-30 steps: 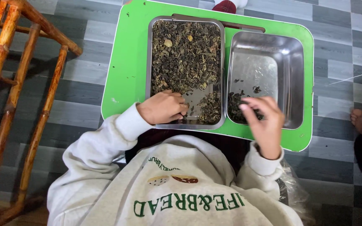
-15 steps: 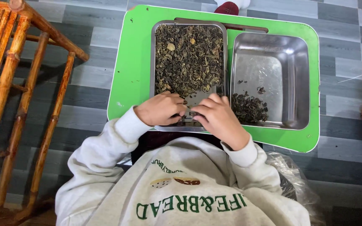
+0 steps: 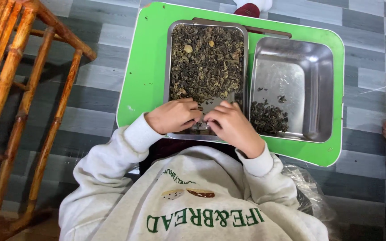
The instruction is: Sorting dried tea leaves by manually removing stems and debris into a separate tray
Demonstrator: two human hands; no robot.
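Head view: left hand (image 3: 174,116) and right hand (image 3: 231,125) meet fingertip to fingertip, curled over the near edge of the steel tray (image 3: 171,58) of dried leaves (image 3: 206,60); what they pinch cannot be told. Beside it, the deeper pan (image 3: 322,89) on the green counter (image 3: 146,67) is mostly bare.

light: soft, even daylight | glare: sheen on shiny rectangular steel tray (image 3: 311,67) | shadows: faint | focus: sharp, slight edge distortion
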